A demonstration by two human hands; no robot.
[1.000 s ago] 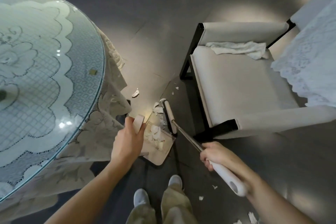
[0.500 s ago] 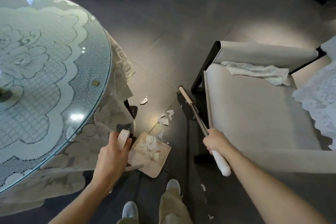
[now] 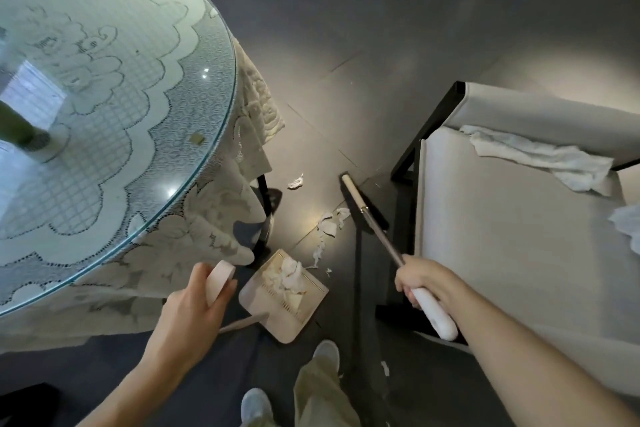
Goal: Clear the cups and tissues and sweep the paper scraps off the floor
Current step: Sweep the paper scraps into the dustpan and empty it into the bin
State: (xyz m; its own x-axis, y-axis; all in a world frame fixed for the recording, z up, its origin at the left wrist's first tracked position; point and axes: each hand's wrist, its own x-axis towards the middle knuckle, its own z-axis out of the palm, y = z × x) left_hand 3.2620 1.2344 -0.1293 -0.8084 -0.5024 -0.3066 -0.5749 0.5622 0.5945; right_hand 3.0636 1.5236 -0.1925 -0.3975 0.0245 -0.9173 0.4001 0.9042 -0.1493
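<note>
A pale pink plastic dustpan (image 3: 273, 315) is gripped at its handle by the curled fingers of the left hand (image 3: 194, 302), and the white grip of a metal-shafted broom (image 3: 381, 232) is clenched in the right hand (image 3: 426, 282). White torn paper scraps (image 3: 329, 227) are seen on the grey floor (image 3: 346, 97) — between pan and broom head — and some inside the pan.

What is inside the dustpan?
White paper scraps lie heaped in the dustpan. The pan floor under the heap is covered, so anything beneath cannot be seen.
</note>
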